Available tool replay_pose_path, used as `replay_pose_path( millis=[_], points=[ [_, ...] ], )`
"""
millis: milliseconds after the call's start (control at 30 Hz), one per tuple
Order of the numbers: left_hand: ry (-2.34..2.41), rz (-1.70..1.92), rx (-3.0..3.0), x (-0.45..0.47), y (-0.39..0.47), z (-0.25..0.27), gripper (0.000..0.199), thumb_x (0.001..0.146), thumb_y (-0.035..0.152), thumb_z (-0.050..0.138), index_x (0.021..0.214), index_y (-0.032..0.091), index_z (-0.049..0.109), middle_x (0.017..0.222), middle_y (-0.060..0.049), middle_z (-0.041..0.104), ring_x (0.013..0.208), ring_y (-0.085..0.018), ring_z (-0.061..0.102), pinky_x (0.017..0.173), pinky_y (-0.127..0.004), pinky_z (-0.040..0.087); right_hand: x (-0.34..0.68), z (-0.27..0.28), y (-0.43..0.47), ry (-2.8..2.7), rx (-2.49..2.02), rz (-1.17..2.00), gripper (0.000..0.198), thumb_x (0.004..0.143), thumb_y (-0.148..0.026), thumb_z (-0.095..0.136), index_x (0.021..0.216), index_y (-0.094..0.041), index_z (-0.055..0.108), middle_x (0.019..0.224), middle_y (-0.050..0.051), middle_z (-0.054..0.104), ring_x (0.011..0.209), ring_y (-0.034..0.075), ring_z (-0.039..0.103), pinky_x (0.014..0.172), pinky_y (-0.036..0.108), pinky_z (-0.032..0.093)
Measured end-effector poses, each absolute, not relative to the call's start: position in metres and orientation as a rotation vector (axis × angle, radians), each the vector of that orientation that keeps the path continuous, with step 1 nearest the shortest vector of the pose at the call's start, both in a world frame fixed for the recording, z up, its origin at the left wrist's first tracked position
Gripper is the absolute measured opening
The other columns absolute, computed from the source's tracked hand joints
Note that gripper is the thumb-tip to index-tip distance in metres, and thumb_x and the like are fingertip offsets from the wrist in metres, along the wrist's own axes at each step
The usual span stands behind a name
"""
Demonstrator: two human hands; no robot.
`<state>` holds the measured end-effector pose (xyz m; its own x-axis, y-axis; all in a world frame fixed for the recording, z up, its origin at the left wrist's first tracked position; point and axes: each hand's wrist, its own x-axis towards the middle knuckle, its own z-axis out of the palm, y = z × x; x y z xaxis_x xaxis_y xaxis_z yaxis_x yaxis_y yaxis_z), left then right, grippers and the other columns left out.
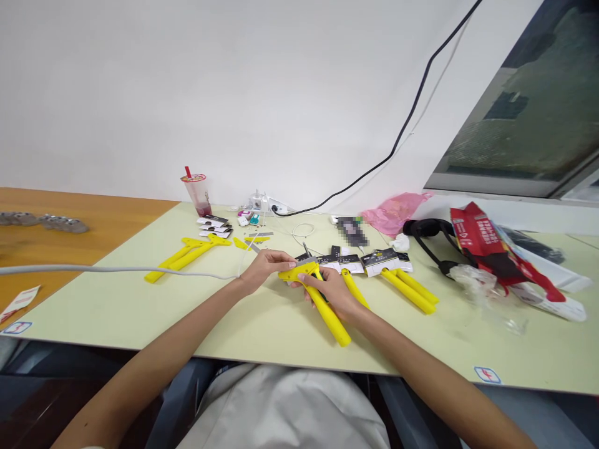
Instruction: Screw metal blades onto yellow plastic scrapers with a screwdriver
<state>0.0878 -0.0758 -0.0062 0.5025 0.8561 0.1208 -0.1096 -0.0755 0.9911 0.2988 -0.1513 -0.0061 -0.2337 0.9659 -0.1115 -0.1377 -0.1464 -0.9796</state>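
A yellow long-handled scraper (330, 318) is held over the near middle of the table, its handle slanting towards me. My right hand (333, 290) is closed around it just below the head. My left hand (266, 268) pinches the other end of the head, by a grey metal blade (307, 261) along its top edge. A thin dark rod (306, 249) sticks up behind the head; I cannot tell what it belongs to. Two more yellow scrapers (199, 252) lie to the left. On the right, scrapers (412, 293) lie with black-and-white cards (380, 260) over their heads.
Small yellow pieces (242, 244) and grey strips lie behind my left hand. Farther back are a drink cup (197, 193), stacked cards (214, 226), a power strip (279, 208) and a pink bag (395, 212). Headphones (433, 237) and a red bag (491, 243) stand right. A grey cable (116, 269) crosses left.
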Motion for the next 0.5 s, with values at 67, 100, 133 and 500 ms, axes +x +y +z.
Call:
replay_pose_path(
  millis=[67,100,133,500],
  points=[
    [0.690,0.914,1.439,0.0878,-0.0756,-0.0068,0.029,0.075,0.041,0.092,0.088,0.015,0.085,0.087,-0.007,0.077,0.082,-0.019,0.065,0.078,-0.030,0.049,0.2993,-0.0055,-0.1515,-1.194,-1.058,1.554,0.033,0.082,-0.040,0.088,0.104,-0.019,0.076,0.100,0.009,0.083,0.057,0.012,0.065,0.045,0.021,0.053],
    [0.689,0.913,1.449,0.0877,-0.0754,-0.0072,0.029,0.076,0.041,0.092,0.089,0.015,0.086,0.089,-0.008,0.077,0.084,-0.019,0.065,0.079,-0.030,0.049,0.2996,-0.0054,-0.1515,-1.194,-1.055,1.558,0.033,0.082,-0.040,0.088,0.104,-0.019,0.075,0.100,0.009,0.083,0.057,0.012,0.064,0.045,0.021,0.053],
    [0.691,0.914,1.457,0.0876,-0.0753,-0.0075,0.029,0.077,0.040,0.091,0.090,0.015,0.086,0.090,-0.008,0.078,0.085,-0.019,0.065,0.079,-0.030,0.049,0.2999,-0.0055,-0.1515,-1.194,-1.055,1.561,0.033,0.082,-0.041,0.088,0.104,-0.019,0.075,0.100,0.009,0.083,0.057,0.012,0.064,0.045,0.021,0.053],
    [0.684,0.942,1.523,0.0881,-0.0778,-0.0057,0.032,0.079,0.043,0.089,0.096,0.015,0.086,0.095,-0.010,0.080,0.087,-0.021,0.069,0.080,-0.030,0.053,0.2998,-0.0105,-0.1483,-1.143,-1.081,1.549,0.029,0.083,-0.040,0.085,0.100,-0.021,0.072,0.096,0.007,0.083,0.055,0.012,0.062,0.043,0.022,0.052]
  ],
)
